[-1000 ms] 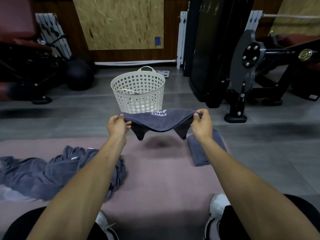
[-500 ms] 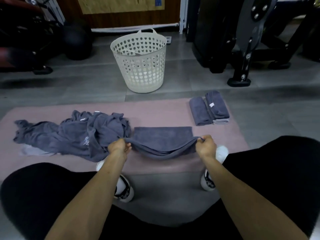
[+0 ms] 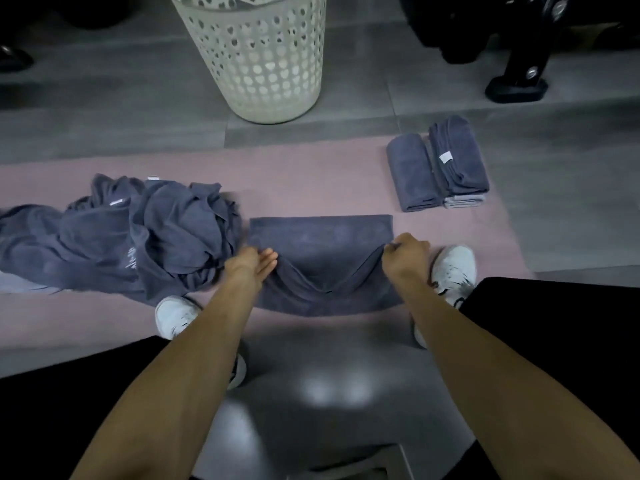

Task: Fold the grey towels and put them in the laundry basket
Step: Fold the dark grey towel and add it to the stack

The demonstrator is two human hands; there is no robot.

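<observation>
Towel (image 3: 320, 237) on pink mat (image 3: 311, 181), below basket (image 3: 256, 57): soft, light, sags between left hand (image 3: 251, 265) and right hand (image 3: 405, 259), both pinching near corners; best held there.

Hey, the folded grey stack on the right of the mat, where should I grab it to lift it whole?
Probably by the two long sides of the folded stack, hands coming down from above and squeezing inward. Its layered edges show at the near end, so a side clamp should keep them together.
</observation>
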